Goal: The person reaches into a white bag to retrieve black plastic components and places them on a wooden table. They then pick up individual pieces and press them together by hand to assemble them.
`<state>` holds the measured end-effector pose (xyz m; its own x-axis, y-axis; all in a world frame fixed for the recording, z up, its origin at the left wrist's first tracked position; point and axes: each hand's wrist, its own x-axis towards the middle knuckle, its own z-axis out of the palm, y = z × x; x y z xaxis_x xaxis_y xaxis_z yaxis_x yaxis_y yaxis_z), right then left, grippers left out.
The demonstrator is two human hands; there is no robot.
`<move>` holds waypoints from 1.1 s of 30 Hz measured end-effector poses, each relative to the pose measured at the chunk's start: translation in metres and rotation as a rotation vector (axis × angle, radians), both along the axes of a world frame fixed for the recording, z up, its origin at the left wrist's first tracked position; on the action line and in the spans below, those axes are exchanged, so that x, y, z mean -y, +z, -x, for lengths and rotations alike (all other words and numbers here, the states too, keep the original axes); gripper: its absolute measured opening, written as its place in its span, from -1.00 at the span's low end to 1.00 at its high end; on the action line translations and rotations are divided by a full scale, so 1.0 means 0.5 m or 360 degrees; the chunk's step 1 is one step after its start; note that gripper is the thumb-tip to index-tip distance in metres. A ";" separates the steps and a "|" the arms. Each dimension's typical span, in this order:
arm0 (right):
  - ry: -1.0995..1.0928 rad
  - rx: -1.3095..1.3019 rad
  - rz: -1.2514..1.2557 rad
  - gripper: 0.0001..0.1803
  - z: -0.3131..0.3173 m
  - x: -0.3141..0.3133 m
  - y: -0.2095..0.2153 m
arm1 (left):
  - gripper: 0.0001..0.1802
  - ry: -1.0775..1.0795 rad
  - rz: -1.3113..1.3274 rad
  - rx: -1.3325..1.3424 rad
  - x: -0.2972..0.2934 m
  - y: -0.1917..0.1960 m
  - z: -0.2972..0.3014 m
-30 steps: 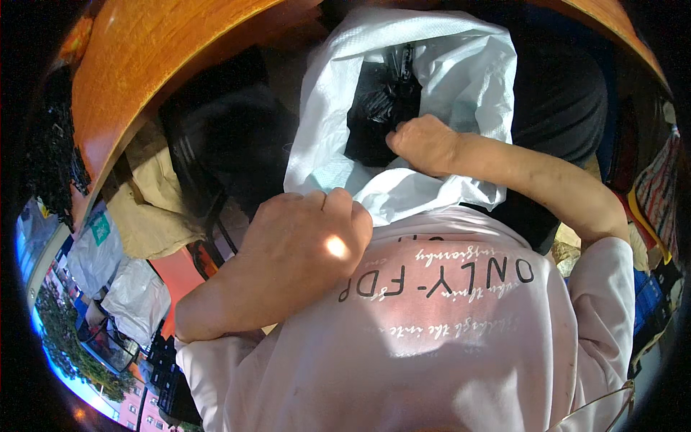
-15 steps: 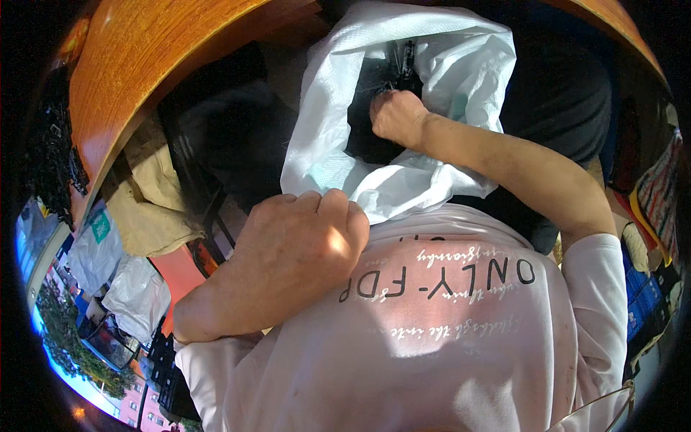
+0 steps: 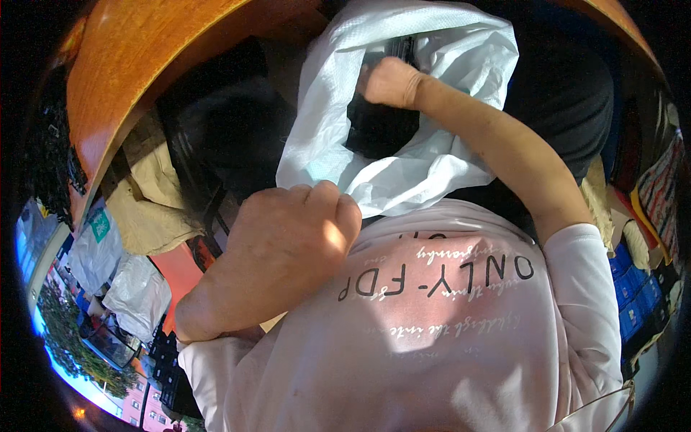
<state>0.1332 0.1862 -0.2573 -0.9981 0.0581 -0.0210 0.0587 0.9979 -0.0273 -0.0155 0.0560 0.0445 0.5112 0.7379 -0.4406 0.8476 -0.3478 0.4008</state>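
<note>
A white woven plastic sack point(image 3: 317, 93) stands with its mouth wide between my knees. Its rim is folded outward in loose creases, and several black plastic-looking pieces point(image 3: 381, 129) lie in the dark inside. At the near left edge my left hand point(image 3: 299, 223) is closed on the rim, the back of the hand up. Down in the mouth, my right hand point(image 3: 392, 83) is curled near the far side, close to the black pieces. Its fingertips are hidden, so what it grips cannot be made out.
A curved orange-brown wooden table edge point(image 3: 115, 65) arches over the far left. Brown cardboard or cloth point(image 3: 147, 194) and white plastic bags point(image 3: 137, 295) lie at left. Blue boxes point(image 3: 633, 295) stand at right; black items point(image 3: 54, 158) are heaped at far left.
My right hand has moved farther away and slightly left inside the sack. My left hand has shifted slightly left, still on the rim.
</note>
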 end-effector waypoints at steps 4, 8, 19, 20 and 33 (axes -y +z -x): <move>-0.0285 -0.0075 0.0614 -0.75 -0.022 -0.033 0.075 | -0.87 0.0042 0.0021 -0.0015 0.005 0.000 0.004; -0.0999 0.0472 0.1826 -0.80 -0.040 -0.038 0.172 | -0.86 0.0006 0.0050 -0.0061 0.002 0.000 0.006; -0.1598 0.0722 0.2518 -0.78 -0.103 -0.028 0.174 | -0.86 -0.0028 -0.0021 -0.0032 -0.003 0.000 0.010; -0.1593 0.0722 0.2517 -0.78 -0.102 -0.031 0.175 | -0.86 -0.0026 -0.0022 -0.0035 -0.002 -0.001 0.010; -0.1242 0.0493 0.3289 -0.83 -0.109 -0.038 0.180 | -0.79 0.0066 0.0097 -0.0036 0.005 -0.003 0.012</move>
<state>0.1878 0.2051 -0.1675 -0.7505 0.0179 -0.6607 0.5169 -0.6070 -0.6036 -0.0217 0.0536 0.0428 0.4702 0.7296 -0.4965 0.8698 -0.2880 0.4006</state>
